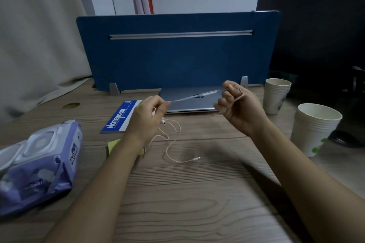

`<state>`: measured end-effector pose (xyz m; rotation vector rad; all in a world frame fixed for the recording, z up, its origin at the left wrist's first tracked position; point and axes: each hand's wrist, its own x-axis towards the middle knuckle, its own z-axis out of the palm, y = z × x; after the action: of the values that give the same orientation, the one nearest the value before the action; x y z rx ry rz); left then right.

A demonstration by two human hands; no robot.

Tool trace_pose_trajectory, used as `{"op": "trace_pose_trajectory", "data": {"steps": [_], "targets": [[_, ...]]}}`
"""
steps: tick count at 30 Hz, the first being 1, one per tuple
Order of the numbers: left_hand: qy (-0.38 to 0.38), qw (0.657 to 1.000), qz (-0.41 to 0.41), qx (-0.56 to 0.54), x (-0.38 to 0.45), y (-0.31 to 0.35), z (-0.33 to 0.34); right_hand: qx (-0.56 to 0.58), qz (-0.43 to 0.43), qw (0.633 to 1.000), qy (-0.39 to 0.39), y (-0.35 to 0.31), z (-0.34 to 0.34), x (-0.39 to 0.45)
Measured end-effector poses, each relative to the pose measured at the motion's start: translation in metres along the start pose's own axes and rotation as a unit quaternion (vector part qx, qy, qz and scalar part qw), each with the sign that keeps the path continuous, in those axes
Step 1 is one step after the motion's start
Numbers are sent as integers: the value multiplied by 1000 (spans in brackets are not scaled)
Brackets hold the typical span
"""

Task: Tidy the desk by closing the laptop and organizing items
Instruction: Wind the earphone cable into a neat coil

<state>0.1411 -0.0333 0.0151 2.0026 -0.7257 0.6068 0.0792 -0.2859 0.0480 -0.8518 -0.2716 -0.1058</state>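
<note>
Partly hidden under the left forearm, a yellow sticky pad (113, 145) lies on the desk (187, 193). Left hand (147, 116) and right hand (239, 104) each pinch the pale earphone cable (173, 144), blurred taut between them; its plug trails toward 5 o'clock. The silver laptop (189, 100) lies closed at 12 o'clock.

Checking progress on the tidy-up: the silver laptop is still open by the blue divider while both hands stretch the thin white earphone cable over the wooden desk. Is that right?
Not quite. The head view shows the silver laptop already closed, lying flat by the blue divider. The rest holds: the left hand and right hand stretch the thin white earphone cable over the wooden desk.
</note>
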Motion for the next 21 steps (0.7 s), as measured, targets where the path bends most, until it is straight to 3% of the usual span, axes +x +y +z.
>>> {"op": "trace_pose_trajectory", "data": {"steps": [3, 7, 9, 11, 13, 15, 17, 18, 21], "targets": [[13, 999, -46, -3, -1, -6, -6, 69, 47, 996, -27, -6, -7, 1], [-60, 981, -114, -146, 0, -4, -8, 75, 23, 997, 23, -11, -21, 4], [-88, 982, -102, -132, -1, -2, -7, 11, -1, 997, 73, -12, -26, 6], [-98, 989, -94, -57, -4, -5, -6, -139, -63, 977, 146, -11, -30, 9], [-72, 993, -90, 4, -4, -8, -7, -354, -164, 899, 201, -10, -36, 9], [-12, 996, -82, 40, -3, -11, -11, -587, -231, 747, 208, -9, -43, 7], [47, 994, -79, 65, 0, -15, -19, -735, -237, 602, 200, -8, -47, 4], [62, 992, -82, 67, 1, -16, -22, -766, -225, 567, 203, -7, -47, 4], [50, 993, -101, 34, 0, -18, -20, -797, -186, 530, 220, -2, -48, 7]]}}
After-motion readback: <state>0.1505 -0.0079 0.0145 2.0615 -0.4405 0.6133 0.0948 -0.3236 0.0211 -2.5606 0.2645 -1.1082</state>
